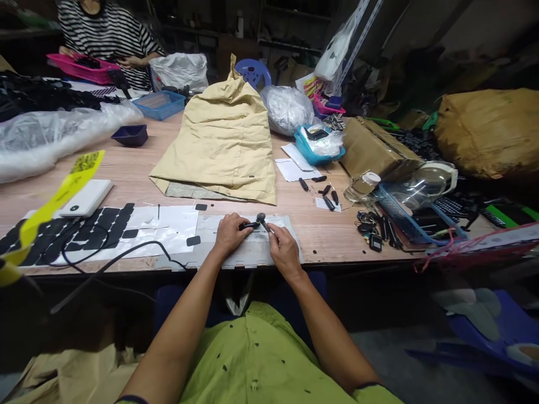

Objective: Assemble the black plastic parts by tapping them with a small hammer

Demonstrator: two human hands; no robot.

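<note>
My left hand (229,233) rests on a clear plastic sheet (248,252) at the table's near edge and pinches a small black part (249,225). My right hand (284,249) is beside it, fingers closed on a thin tool with a round dark head (261,217) that touches the black part. To the left lies a white sheet (168,224) carrying rows of black rectangular pads (67,235), with two loose pads nearby.
A beige cloth sack (223,140) lies mid-table. A white power bank (86,197) with a black cable, a yellow tape strip (63,196), blue baskets, cardboard box (374,148) and small black parts (326,193) crowd the table. A person in a striped shirt (105,33) works at far left.
</note>
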